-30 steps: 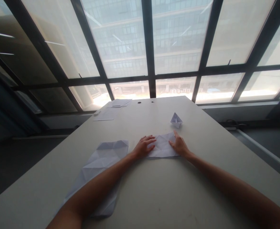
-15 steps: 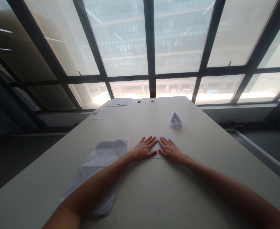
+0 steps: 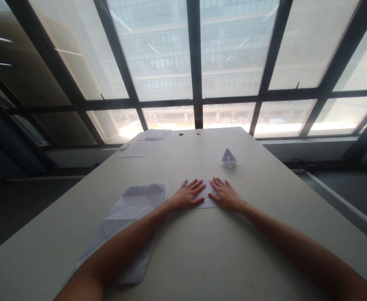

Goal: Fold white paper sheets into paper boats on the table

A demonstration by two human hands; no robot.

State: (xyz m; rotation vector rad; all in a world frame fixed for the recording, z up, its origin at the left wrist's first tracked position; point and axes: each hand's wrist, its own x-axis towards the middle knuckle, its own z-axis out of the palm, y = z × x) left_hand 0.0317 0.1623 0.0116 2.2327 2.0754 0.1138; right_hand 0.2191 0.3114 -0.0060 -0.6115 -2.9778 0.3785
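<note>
And there's the left hand point(image 3: 186, 197) and right hand point(image 3: 226, 195), just slid apart, fingers spread flat on the white paper sheet point(image 3: 207, 201) atop the counter point(image 3: 183, 251): seemingly smoothing it outward!

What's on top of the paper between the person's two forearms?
The left hand and right hand lie palm down over the paper. A pale strip shows between them; its parts under the hands are covered, so any creases there can't be seen.

Two hands point(image 3: 188, 196) point(image 3: 226, 195), one small paper point(image 3: 207, 188), one creased sheet point(image 3: 130, 205), one boat point(image 3: 229, 158)
</note>
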